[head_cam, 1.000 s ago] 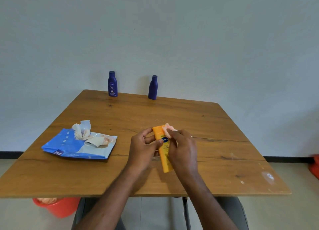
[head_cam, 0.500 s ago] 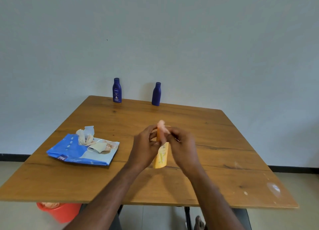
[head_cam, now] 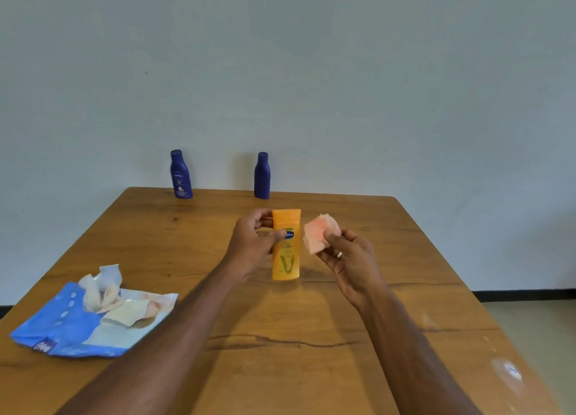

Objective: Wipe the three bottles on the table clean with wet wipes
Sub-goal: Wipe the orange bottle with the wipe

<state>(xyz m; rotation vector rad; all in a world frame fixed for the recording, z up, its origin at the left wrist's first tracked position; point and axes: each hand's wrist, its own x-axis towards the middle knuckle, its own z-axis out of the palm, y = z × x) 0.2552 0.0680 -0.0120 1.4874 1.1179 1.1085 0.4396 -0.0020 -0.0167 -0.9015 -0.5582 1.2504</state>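
Note:
My left hand (head_cam: 254, 243) grips an orange bottle (head_cam: 286, 252) upright over the middle of the wooden table (head_cam: 280, 352), thumb across its label. Just right of the bottle, my right hand (head_cam: 349, 258) pinches a crumpled wet wipe (head_cam: 319, 234) stained pink, a small gap apart from the bottle. Two dark blue bottles stand at the table's far edge against the wall: one with a white label (head_cam: 180, 174) on the left, one plain (head_cam: 262, 175) to its right.
A blue wet-wipe pack (head_cam: 71, 327) lies at the front left of the table, with a wipe (head_cam: 99, 286) sticking up from its opening. A white smear (head_cam: 506, 369) marks the table's front right.
My right hand has drawn the wipe off the orange bottle and moved right. My left hand now holds the bottle upright, label toward me. The view has tilted and moved closer.

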